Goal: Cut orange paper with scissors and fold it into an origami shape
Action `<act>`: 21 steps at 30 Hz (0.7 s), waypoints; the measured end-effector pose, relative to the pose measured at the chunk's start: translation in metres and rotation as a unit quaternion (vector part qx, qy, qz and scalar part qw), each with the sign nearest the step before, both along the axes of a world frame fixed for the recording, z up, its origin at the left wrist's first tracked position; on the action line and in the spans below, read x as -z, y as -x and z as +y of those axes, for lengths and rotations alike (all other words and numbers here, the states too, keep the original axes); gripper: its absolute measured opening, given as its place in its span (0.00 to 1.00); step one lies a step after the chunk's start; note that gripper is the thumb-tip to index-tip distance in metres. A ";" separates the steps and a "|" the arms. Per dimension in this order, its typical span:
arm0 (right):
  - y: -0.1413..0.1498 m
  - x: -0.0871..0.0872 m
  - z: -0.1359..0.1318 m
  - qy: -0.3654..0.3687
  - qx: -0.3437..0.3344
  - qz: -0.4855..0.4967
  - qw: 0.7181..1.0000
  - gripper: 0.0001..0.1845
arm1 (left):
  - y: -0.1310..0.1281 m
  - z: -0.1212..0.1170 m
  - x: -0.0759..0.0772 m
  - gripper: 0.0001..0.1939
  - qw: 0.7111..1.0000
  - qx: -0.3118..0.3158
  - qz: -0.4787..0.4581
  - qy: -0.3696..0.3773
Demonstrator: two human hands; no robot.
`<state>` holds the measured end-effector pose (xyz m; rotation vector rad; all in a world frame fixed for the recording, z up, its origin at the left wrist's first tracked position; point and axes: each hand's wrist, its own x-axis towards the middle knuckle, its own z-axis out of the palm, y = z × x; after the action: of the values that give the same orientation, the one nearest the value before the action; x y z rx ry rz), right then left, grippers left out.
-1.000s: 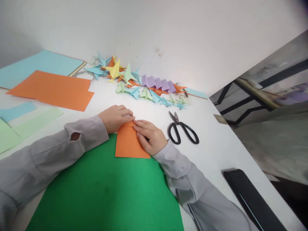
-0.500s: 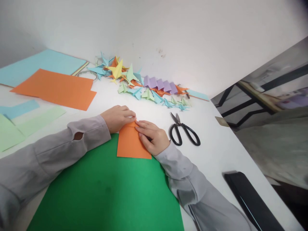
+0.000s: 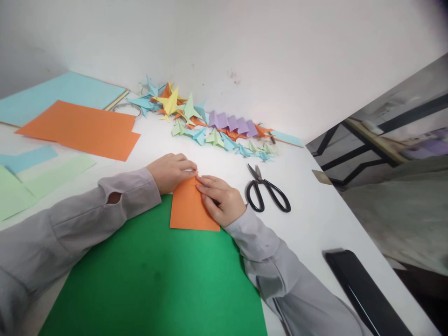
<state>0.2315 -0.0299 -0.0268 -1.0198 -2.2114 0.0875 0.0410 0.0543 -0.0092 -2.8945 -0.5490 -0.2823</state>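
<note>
A small orange sheet of paper (image 3: 191, 210) lies at the far edge of a large green sheet (image 3: 157, 280). My left hand (image 3: 172, 171) grips the upper edge of the orange paper, its fingers bent and close together. From the right, my right hand (image 3: 222, 198) holds the upper right corner with thumb and fingers, the fingertips almost meeting those of the left. My fingers cover part of the paper's top edge. Just right of the right hand are black-handled scissors (image 3: 259, 186), their blades slightly apart.
Folded paper pieces in several colours (image 3: 210, 126) line the wall. Larger orange paper (image 3: 87, 130), light blue sheets (image 3: 66, 93) and green strips (image 3: 58, 176) lie on the left. A long black object (image 3: 364, 289) rests near the table's right edge.
</note>
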 end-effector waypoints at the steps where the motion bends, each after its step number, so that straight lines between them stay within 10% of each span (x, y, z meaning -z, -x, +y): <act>1: 0.000 0.000 0.000 -0.001 0.001 -0.001 1.000 0.16 | 0.000 0.000 0.000 0.16 1.000 0.000 -0.002 0.000; 21: 0.000 0.000 0.000 -0.012 0.000 -0.016 1.000 0.16 | 0.000 0.000 0.003 0.19 0.999 -0.028 -0.020 0.005</act>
<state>0.2310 -0.0299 -0.0268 -1.0139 -2.2354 0.0444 0.0410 0.0541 -0.0124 -2.8832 -0.6391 -0.3321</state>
